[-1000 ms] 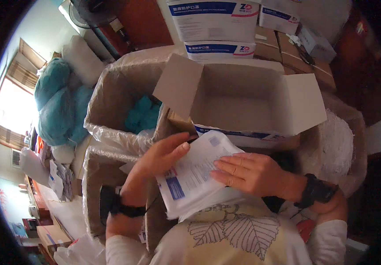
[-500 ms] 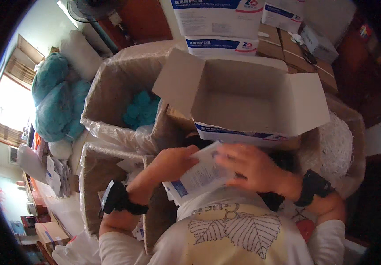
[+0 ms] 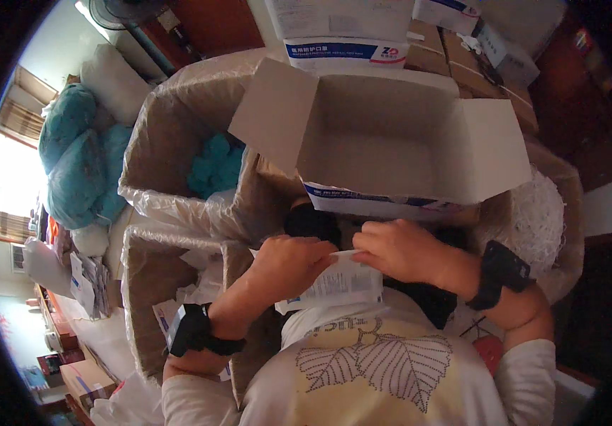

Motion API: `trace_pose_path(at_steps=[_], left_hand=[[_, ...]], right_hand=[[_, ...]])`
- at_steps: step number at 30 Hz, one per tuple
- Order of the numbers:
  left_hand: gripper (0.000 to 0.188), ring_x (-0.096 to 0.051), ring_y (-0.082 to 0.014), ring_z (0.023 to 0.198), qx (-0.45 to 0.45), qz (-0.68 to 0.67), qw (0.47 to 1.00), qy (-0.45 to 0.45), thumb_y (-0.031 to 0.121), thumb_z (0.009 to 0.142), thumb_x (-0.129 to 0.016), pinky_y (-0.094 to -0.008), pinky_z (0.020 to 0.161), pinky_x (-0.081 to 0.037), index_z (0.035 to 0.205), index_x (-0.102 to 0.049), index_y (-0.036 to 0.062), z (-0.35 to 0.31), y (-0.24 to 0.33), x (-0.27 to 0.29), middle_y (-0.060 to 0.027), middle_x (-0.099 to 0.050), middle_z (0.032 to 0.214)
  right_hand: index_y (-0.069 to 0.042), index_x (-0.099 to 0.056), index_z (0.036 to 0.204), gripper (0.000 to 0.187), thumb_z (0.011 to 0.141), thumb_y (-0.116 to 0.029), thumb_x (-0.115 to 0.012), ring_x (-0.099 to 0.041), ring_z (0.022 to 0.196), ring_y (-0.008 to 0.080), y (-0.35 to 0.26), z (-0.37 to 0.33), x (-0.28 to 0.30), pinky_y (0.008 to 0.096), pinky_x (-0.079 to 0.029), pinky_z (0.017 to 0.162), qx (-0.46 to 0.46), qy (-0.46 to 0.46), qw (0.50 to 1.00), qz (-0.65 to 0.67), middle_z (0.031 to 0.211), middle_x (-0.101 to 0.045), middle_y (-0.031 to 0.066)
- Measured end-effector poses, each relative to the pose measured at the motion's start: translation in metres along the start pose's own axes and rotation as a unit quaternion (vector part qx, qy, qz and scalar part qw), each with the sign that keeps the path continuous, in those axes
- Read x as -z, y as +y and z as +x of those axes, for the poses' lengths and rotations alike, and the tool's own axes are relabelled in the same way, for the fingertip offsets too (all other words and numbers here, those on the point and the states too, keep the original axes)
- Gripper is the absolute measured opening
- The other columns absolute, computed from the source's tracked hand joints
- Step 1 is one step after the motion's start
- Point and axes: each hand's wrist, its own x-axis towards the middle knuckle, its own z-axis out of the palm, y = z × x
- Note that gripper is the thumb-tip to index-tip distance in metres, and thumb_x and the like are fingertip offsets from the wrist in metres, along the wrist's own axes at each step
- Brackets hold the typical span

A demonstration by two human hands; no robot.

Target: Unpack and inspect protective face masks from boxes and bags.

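Your L hand [image 3: 290, 264] and R hand [image 3: 404, 250] both pinch the top edge of the white packet [image 3: 345, 282], thumbs and fingertips near each other, w/ a tight grip. The packet is low in front of your tummy, by the shirt [image 3: 377, 362]; can't tell if they touch. Holding it w/ 2 hands prob. keeps that edge straight b/c thin stuff flops. The big white box [image 3: 389, 204] is just past your hands, flaps out, so the top stays open & easy to reach. The lined carton [image 3: 139, 163] w/ teal bits [image 3: 215, 165] sits to the L; its plastic folds over the rim, prob. so it won't slip in. Paper scraps [image 3: 203, 273] are in the nearer carton [image 3: 141, 312], close to your L arm.
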Motion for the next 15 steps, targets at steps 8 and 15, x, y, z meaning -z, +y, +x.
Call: trace_pose_path(at_steps=[8, 15], left_hand=[[0.015, -0.058, -0.0289, 0.072, -0.071, 0.023, 0.997, 0.03, 0.023, 0.084, -0.05, -0.0403, 0.061, -0.045, 0.083, -0.055, 0.0089, 0.006, -0.015, -0.011, -0.0098, -0.058, 0.073], [0.026, -0.04, -0.001, 0.055, 0.043, -0.535, 0.839, -0.093, 0.025, 0.092, -0.043, -0.02, 0.048, -0.036, 0.076, -0.054, 0.0075, 0.001, -0.049, -0.062, 0.0076, -0.042, 0.06]], right_hand=[[-0.009, -0.052, 0.071, 0.027, 0.084, -0.032, -0.049, -0.058, 0.069, 0.0283, 0.018, 0.027, -0.021, 0.0388, -0.047, 0.059, 0.111, -0.032, 0.99, -0.081, 0.07, -0.056, 0.0083], [-0.013, -0.05, 0.064, 0.022, 0.079, -0.029, -0.054, -0.053, 0.057, 0.0172, 0.018, 0.03, -0.036, 0.0295, -0.044, 0.051, 0.28, 0.088, 0.944, -0.151, 0.059, -0.048, 0.0018]])
